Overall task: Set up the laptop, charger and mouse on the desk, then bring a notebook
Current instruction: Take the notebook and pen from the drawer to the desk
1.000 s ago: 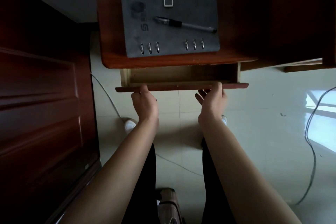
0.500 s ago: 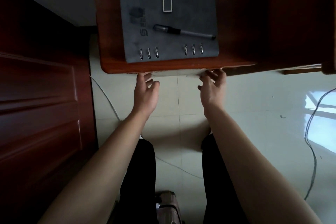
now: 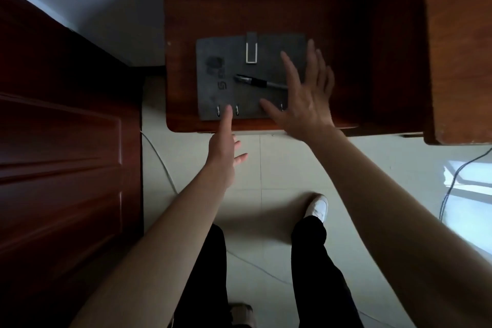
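A grey ring-bound notebook (image 3: 229, 80) with a metal clasp lies flat on a small dark wooden table (image 3: 266, 2). A black pen (image 3: 253, 80) rests across its cover. My right hand (image 3: 306, 98) is spread open over the notebook's right half and hides the pen's right end. My left hand (image 3: 225, 146) reaches in from below, its index finger stretched out to the notebook's near edge beside the binder rings, its other fingers loose. Neither hand holds anything.
A dark wooden door (image 3: 61, 154) fills the left side. A lighter wooden cabinet (image 3: 458, 48) stands at the right. A thin white cable (image 3: 159, 152) and a dark cable (image 3: 452, 186) run over the pale tiled floor. My legs and a white shoe (image 3: 316, 208) are below.
The drawer under the table went from open to pushed shut. Both hands then left its front and rose to the notebook on top.
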